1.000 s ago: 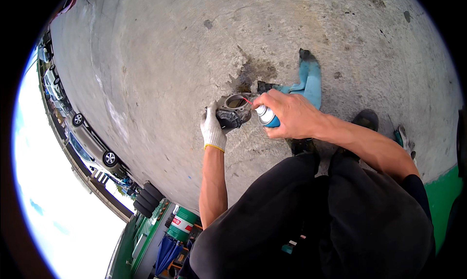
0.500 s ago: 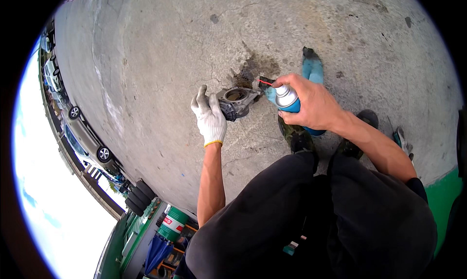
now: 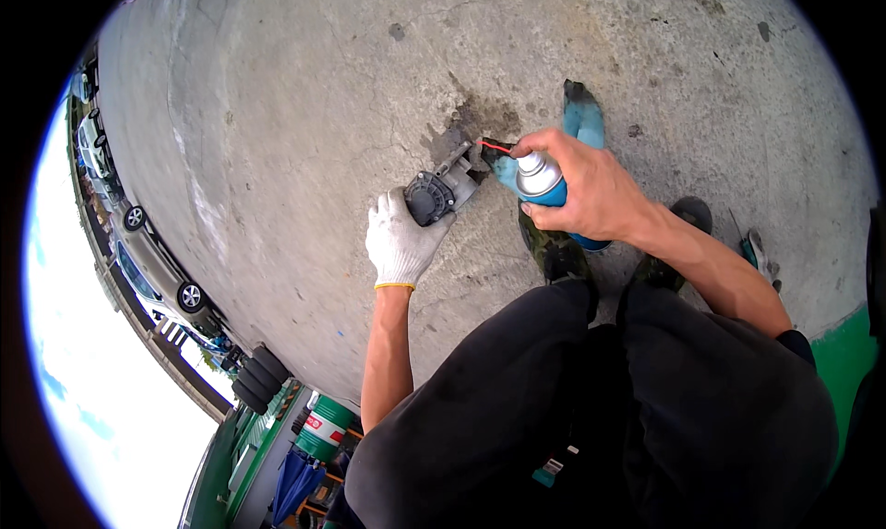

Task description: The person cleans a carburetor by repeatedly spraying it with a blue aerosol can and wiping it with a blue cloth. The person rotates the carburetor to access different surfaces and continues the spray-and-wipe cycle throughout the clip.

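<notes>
My left hand (image 3: 399, 238), in a white knit glove with a yellow cuff, grips a grey metal housing (image 3: 460, 183) by its dark, round end cap (image 3: 426, 198). My bare right hand (image 3: 595, 190) holds a blue spray can (image 3: 543, 189) with a silver top, index finger on the nozzle. A thin red straw (image 3: 496, 146) points from the nozzle toward the housing's upper end. A light blue cloth or glove (image 3: 583, 118) with dark ends lies on the concrete just beyond the can, partly hidden by my right hand.
My boots (image 3: 558, 252) stand below the can, with a small tool (image 3: 757, 255) to their right. Cars (image 3: 161, 271) line the far left; stacked tyres (image 3: 261, 377), a green drum (image 3: 323, 427) and a blue folded umbrella (image 3: 293, 483) are at the lower left. Stained concrete (image 3: 305, 114) surrounds me.
My left fingers spread, then closed round the housing again, which has turned so its open bore no longer shows. The spray can has risen and moved slightly right since a second ago.
</notes>
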### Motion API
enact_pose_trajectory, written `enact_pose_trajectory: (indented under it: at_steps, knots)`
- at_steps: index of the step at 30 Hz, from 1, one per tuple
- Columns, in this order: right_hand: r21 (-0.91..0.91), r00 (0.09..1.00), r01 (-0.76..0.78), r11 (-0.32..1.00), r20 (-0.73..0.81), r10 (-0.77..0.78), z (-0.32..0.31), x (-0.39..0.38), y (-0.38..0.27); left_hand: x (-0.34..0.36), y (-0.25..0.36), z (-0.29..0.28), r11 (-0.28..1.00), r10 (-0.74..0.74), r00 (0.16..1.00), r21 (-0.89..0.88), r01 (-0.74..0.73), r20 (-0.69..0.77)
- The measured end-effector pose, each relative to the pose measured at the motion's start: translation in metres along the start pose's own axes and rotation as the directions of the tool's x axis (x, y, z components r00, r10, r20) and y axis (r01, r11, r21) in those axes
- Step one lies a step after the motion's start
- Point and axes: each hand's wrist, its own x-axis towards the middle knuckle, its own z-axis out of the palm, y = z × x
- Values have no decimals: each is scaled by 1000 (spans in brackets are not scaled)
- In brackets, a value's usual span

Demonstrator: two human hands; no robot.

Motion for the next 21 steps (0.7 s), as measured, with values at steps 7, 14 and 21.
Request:
enact_pose_trajectory:
  at_steps: [7,14,21]
  knots:
    - [8,996,91,996,-22,-91,10,-4,-4,15,-44,29,709,-242,955,-640,295,172]
    - [46,981,195,980,10,-195,26,-18,-9,-3,-37,5,168,-210,771,-755,634,601]
    - [61,967,236,970,83,-241,42,-11,-21,-14,-10,-7,-31,-111,757,-763,645,644]
